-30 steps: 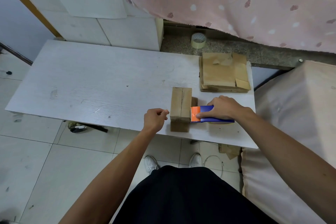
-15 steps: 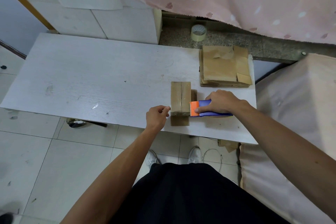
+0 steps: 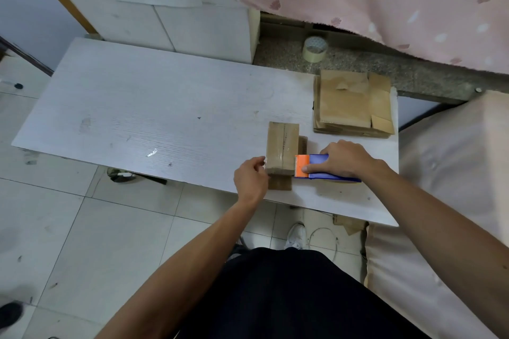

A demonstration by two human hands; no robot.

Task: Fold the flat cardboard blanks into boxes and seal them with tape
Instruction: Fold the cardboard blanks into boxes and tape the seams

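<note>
Looking down at it, the box [image 3: 282, 147] sat right between the two hands, near the front edge of the bench [image 3: 165, 118]. Its long axis and top seam ran straight away from the person, so the hands were lined up across the box's short way, not along it.

The left hand [image 3: 252, 179] was tight against the box's left side at the near end, fingers curled in toward the top edge. It looked like it might've been pinching something at that edge, but honestly I couldn't tell whether it held anything or was just pushing on the cardboard.

The right hand [image 3: 347, 158] was wrapped over the blue tape dispenser [image 3: 316, 166], which lay on the bench to the box's right. Its orange cutter end pointed at the box and sat just beside the right face.

The left hand was the closer one. The right only reached the box through the dispenser.

My guess is the coming move was a strip across the near end, so the pull would need to go left-right between the hands, square to that seam.

Beyond the right hand sat the stack of flat blanks [image 3: 352, 103], apart from the box.
</note>
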